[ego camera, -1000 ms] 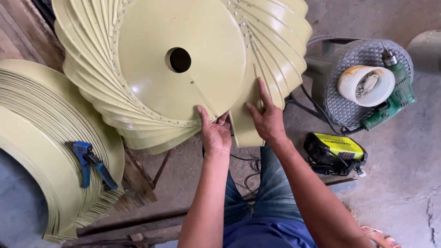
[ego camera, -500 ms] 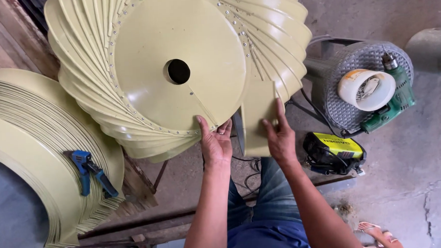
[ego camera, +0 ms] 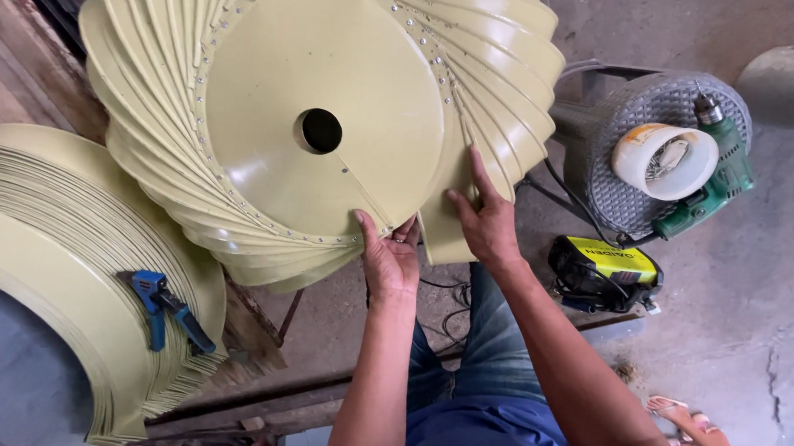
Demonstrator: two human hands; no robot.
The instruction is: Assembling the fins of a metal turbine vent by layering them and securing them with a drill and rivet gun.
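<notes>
A large pale-yellow metal ventilator head (ego camera: 262, 148) fills the upper middle: a round disc with a centre hole, ringed by overlapping curved blades fixed with rivets. My left hand (ego camera: 389, 258) grips the disc's lower rim, thumb on top. Just to its right, my right hand (ego camera: 483, 220) presses flat on a loose curved blade (ego camera: 446, 234) at the gap in the ring, fingers spread.
A stack of pale-yellow curved blades (ego camera: 55, 261) lies at left with a blue hand riveter (ego camera: 167, 308) on it. At right a wicker stool (ego camera: 618, 136) carries a white tub (ego camera: 665, 159) and a green drill (ego camera: 712, 181). A yellow-black tool (ego camera: 605, 270) lies on the concrete floor.
The ventilator head has turned a little and shifted left. My right hand has slid along the loose blade toward the ring; my left hand keeps its grip on the rim.
</notes>
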